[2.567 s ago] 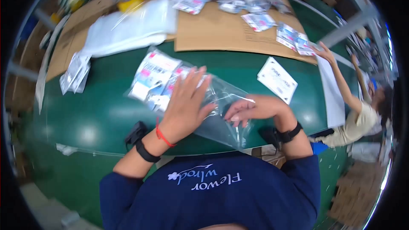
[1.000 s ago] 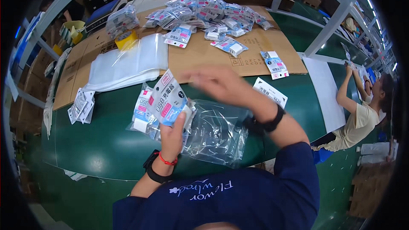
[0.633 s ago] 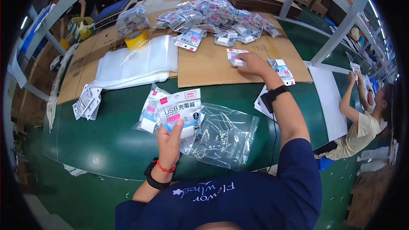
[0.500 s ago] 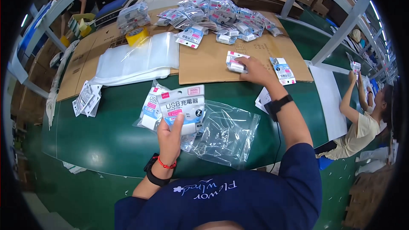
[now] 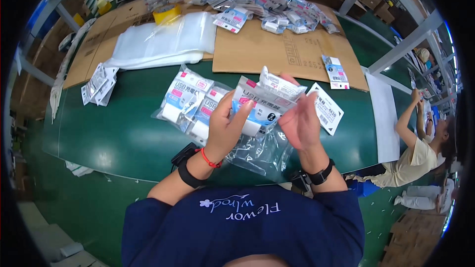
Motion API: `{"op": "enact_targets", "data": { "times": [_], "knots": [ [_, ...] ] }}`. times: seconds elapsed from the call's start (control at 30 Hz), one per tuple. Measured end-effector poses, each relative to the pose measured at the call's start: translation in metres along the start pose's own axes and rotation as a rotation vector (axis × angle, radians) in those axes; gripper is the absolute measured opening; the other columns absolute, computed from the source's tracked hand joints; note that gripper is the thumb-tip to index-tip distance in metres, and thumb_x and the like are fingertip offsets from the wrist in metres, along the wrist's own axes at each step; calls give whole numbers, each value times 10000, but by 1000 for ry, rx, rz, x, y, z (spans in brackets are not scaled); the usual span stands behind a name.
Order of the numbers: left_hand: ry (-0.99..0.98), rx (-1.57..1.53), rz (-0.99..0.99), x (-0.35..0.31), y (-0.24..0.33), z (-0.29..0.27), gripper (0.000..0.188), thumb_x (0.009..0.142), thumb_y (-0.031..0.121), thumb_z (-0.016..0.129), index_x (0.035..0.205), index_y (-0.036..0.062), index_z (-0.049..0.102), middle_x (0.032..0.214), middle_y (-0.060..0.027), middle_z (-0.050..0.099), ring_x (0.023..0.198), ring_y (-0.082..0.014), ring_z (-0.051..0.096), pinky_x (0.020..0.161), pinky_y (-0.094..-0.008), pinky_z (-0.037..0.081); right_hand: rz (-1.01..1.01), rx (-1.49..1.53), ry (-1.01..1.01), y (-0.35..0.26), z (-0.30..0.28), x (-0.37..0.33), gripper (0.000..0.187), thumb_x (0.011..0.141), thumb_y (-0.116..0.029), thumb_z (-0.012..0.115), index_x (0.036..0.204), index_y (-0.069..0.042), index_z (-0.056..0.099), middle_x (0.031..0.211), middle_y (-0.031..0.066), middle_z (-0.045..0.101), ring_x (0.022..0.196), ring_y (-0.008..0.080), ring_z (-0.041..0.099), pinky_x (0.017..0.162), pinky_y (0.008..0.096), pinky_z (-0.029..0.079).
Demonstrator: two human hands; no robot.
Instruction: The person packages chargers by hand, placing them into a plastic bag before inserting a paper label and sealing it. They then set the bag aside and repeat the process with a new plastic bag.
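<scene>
My left hand (image 5: 226, 124) is closed round a bagged charger pack (image 5: 257, 108), white and blue with a pink label, thumb on its front. A second charger pack (image 5: 280, 87) leans tilted across the top of it. My right hand (image 5: 303, 121) cups this one from the right, palm turned inward, some fingers hidden behind it. Under my hands lies a clear plastic bag (image 5: 262, 154). More bagged charger packs (image 5: 185, 98) rest on the green table beside my left hand. A white printed card (image 5: 325, 110) lies just right of my right hand.
A heap of charger packs (image 5: 269, 0) covers the far cardboard (image 5: 247, 59). A single pack (image 5: 336, 72) lies at its right edge. Clear bags (image 5: 163, 39) are stacked left, with yellow tape (image 5: 167, 15) behind. White cards (image 5: 100, 86) lie left. A co-worker (image 5: 420, 138) is at right.
My right hand has come back from the cardboard with a charger pack and brought it against the one in my left hand. My left hand has moved slightly right and up.
</scene>
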State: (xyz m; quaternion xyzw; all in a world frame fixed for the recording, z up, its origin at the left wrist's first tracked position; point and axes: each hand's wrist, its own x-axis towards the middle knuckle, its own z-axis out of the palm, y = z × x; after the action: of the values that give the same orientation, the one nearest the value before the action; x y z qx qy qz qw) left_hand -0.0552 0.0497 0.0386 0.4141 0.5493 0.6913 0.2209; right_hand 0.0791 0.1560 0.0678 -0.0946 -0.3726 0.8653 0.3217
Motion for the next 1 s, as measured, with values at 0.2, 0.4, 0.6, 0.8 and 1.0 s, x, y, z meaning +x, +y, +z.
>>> {"op": "enact_targets", "data": {
  "times": [0.2,0.4,0.6,0.8,1.0],
  "knots": [
    [-57,-148,-283,-16,4,10,262,890,184,624,1047,-22,582,892,-56,636,820,-98,579,749,-244,467,-189,-456,80,19,-6,-9,545,898,-135,603,1365,-18,349,1235,107,527,1091,148,531,945,307,428],
    [-122,-66,-165,-16,0,10,260,906,199,609,1063,-4,569,900,-38,643,807,-78,575,725,-231,470,-210,-465,166,24,-4,-7,548,892,-128,603,1369,-19,357,1174,116,571,1057,159,562,930,299,440],
    [-59,-163,-128,-18,-15,16,267,915,199,594,1076,-11,563,964,-62,642,846,-86,576,754,-235,465,-158,-212,238,30,6,-13,430,915,-141,572,1303,-18,430,1125,92,592,1012,140,574,899,286,458],
    [-11,-139,-96,-27,-19,34,283,915,211,587,1086,-10,545,934,-75,627,846,-118,579,746,-234,463,-95,-270,312,39,-25,-27,346,939,-166,536,1244,-17,468,1121,89,597,985,154,595,848,296,491],
    [-390,554,-14,-38,1,24,256,870,207,620,983,-7,534,769,-85,566,745,-207,584,672,-288,484,-244,-206,602,0,-83,-32,332,936,-162,534,1218,1,471,1072,99,616,897,185,641,757,312,540]
  ]
}}
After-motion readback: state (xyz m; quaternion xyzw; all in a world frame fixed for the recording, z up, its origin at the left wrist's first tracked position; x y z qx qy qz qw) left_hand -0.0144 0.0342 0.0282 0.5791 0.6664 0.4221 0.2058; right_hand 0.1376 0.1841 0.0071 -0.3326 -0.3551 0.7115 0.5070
